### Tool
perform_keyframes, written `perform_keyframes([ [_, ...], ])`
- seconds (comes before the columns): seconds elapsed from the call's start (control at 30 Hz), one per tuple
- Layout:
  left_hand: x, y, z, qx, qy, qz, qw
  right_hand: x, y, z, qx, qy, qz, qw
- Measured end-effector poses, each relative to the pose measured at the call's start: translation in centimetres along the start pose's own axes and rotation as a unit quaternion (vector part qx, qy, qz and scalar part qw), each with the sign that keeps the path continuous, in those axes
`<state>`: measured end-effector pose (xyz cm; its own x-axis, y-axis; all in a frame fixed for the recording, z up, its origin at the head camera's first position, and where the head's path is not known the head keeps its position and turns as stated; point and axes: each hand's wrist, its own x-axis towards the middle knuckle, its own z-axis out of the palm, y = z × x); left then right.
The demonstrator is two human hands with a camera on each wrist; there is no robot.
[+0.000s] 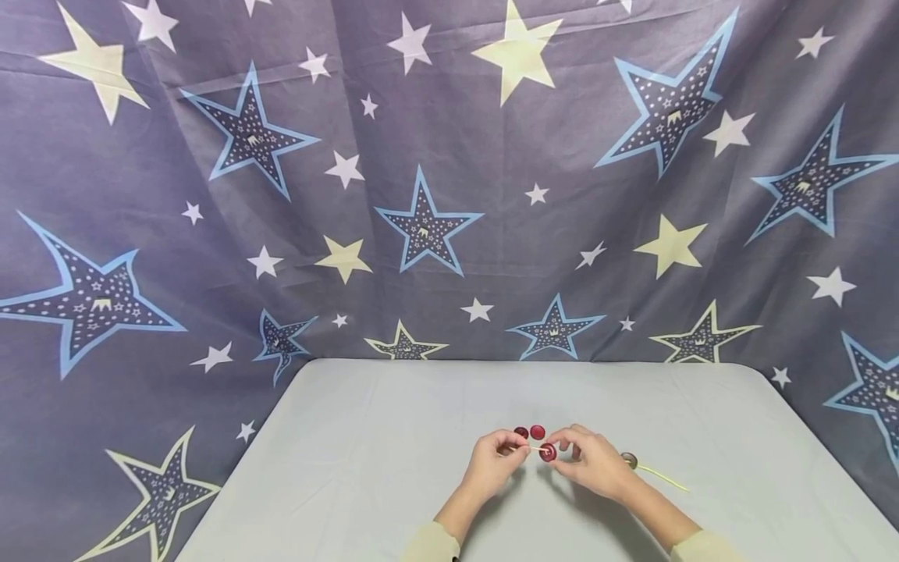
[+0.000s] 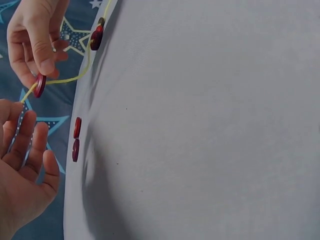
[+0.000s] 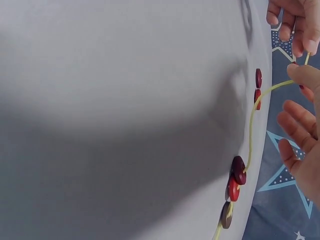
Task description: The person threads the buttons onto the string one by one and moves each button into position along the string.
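Over the table, my right hand (image 1: 593, 464) pinches a dark red button (image 2: 40, 85) by its edge between thumb and fingers. A yellow string (image 2: 67, 80) runs through this button. On the button's other side, my left hand (image 1: 492, 464) grips the short string end between thumb and forefinger, its other fingers loosely bent. From the held button the string droops to the tabletop, where a dark red button (image 3: 239, 170), a bright red one (image 3: 233, 189) and a brown one (image 3: 227, 215) sit threaded close together. In the head view, my right hand and wrist hide most of these.
Two loose buttons, one dark red (image 1: 520, 432) and one bright red (image 1: 537, 432), lie side by side just beyond my hands. The string's yellow tail (image 1: 663, 478) extends right of the brown button. Behind the pale-covered table (image 1: 365, 437) hangs a star-patterned curtain (image 1: 463, 312).
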<state>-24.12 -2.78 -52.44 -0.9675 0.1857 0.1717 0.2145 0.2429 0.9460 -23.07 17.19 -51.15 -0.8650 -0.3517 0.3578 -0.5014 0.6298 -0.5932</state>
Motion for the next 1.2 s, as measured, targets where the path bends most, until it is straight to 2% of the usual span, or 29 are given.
perform_keyframes([
  [0.3,-0.3,-0.3,-0.1,-0.008,-0.02,-0.018,0.9996,-0.6,0.4,-0.2,-0.007,0.009,-0.004,0.9999],
  [0.6,-0.2,-0.3,-0.4,-0.018,-0.013,-0.015,0.9996,-0.9,1.2,-0.3,-0.022,0.017,0.004,0.9996],
  [0.8,0.0,0.0,-0.6,-0.005,-0.003,-0.012,0.9999,-0.8,1.5,-0.8,-0.025,0.01,0.023,0.9994],
  [1.07,-0.8,2.3,-1.1,-0.001,-0.003,-0.016,0.9999,-1.3,2.2,-1.2,-0.024,0.011,0.027,0.9993],
  [1.2,-0.4,0.8,-1.0,-0.007,-0.003,-0.018,0.9998,-1.5,2.7,-1.4,-0.028,0.017,0.023,0.9992],
])
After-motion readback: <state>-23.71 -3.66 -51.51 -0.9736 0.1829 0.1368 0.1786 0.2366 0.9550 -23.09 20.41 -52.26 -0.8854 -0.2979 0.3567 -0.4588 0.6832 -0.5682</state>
